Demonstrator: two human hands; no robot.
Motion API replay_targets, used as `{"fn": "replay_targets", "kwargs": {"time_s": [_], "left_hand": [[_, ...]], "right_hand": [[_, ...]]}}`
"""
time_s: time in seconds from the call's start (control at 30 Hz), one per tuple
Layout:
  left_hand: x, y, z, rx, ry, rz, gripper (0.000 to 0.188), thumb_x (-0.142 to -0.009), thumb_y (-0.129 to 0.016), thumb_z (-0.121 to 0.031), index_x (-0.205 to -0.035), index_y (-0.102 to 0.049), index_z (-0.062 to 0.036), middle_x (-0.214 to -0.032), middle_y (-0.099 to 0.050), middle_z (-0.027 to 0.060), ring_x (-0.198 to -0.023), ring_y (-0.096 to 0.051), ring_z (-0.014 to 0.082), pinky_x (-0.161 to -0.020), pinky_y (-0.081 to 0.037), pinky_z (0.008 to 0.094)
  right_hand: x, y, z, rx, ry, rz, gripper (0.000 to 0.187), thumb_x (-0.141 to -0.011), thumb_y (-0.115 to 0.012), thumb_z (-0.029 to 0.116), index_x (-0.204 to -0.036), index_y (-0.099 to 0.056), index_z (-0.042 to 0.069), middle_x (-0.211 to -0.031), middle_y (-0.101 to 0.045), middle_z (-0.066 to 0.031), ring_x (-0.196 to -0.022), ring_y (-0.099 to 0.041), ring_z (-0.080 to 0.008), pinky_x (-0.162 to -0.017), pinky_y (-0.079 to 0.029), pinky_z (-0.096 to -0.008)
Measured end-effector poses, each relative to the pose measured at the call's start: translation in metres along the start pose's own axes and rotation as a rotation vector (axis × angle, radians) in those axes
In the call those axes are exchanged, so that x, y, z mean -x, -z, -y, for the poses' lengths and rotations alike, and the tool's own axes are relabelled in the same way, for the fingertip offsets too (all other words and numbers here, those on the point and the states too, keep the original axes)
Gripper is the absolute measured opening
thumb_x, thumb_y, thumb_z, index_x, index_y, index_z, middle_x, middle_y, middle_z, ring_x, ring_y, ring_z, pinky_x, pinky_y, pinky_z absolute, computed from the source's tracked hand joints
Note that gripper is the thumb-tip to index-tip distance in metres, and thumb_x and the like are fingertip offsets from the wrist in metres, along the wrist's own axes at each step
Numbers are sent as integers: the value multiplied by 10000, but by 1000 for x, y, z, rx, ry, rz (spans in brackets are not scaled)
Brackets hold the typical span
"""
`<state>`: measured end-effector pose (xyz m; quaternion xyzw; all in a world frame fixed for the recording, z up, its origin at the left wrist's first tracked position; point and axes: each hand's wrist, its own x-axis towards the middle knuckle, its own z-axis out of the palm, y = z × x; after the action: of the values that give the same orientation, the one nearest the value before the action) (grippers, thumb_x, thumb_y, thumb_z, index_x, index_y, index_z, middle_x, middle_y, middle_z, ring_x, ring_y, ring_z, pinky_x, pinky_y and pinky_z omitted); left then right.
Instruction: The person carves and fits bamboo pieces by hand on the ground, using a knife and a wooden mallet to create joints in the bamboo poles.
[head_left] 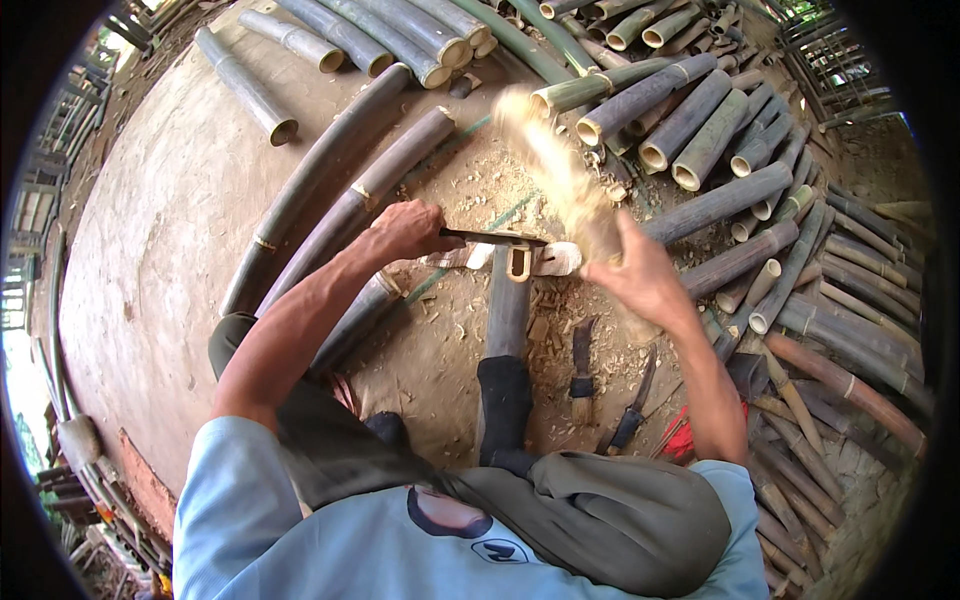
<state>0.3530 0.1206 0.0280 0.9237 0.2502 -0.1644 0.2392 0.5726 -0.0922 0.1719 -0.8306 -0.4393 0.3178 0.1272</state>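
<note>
My left hand [408, 230] is closed around the handle of a dark-bladed knife [500, 237]. Its blade lies across the end of a grey bamboo pole [510, 310], by a pale rectangular cut opening. Beneath that end is a pale wooden block [558, 260]. In my right hand [637, 272] is a wooden mallet [565, 170], smeared by motion, its upper end raised beyond the pole. A dark sock-like covering [505, 400] lies over the pole's near part, close to my legs.
Two knives [582, 370] [635, 410] lie right of the pole among wood chips [540, 340]. Cut bamboo poles [700, 110] are heaped at the right and far right. Long bamboo poles [325, 180] lie at the left, several more [400, 40] at the far side.
</note>
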Motion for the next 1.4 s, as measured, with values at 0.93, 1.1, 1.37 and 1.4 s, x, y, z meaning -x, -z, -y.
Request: {"fn": "replay_targets", "kwargs": {"time_s": [0.93,1.1,1.37,1.4], "left_hand": [[-25,-5,16,131,-10,253,634,-821,-675,-669,-750,-745,-43,-657,-658,146,-648,-659,299,-632,-507,460],[-20,-7,11,211,-44,288,559,-866,-678,-594,-769,-757,-49,-625,-646,104,-608,-640,237,-595,-496,414],[50,-31,-12,-144,-251,-346,317,-859,-703,-420,-940,-630,-123,-774,-621,90,-654,-636,307,-607,-507,441],[61,-39,-17,-82,-273,-411,304,-841,-725,-388,-944,-631,-117,-790,-623,101,-647,-629,312,-613,-506,439]], "right_hand": [[-37,34,14,-408,350,-69,663,-820,-717,316,-1320,-441,-20,-1093,-603,-212,-876,-660,-271,-726,-609,-368],[-18,-50,-3,-165,12,279,750,-829,-713,378,-1338,-380,-61,-1112,-602,-249,-863,-678,-279,-753,-615,-405],[-10,-8,-45,-836,237,-56,904,-731,-760,251,-1472,-315,-18,-1165,-568,-167,-875,-655,-212,-743,-587,-340],[-7,-9,-50,-875,175,-24,890,-731,-752,239,-1467,-322,-18,-1139,-576,-146,-849,-649,-201,-728,-582,-338]]}}
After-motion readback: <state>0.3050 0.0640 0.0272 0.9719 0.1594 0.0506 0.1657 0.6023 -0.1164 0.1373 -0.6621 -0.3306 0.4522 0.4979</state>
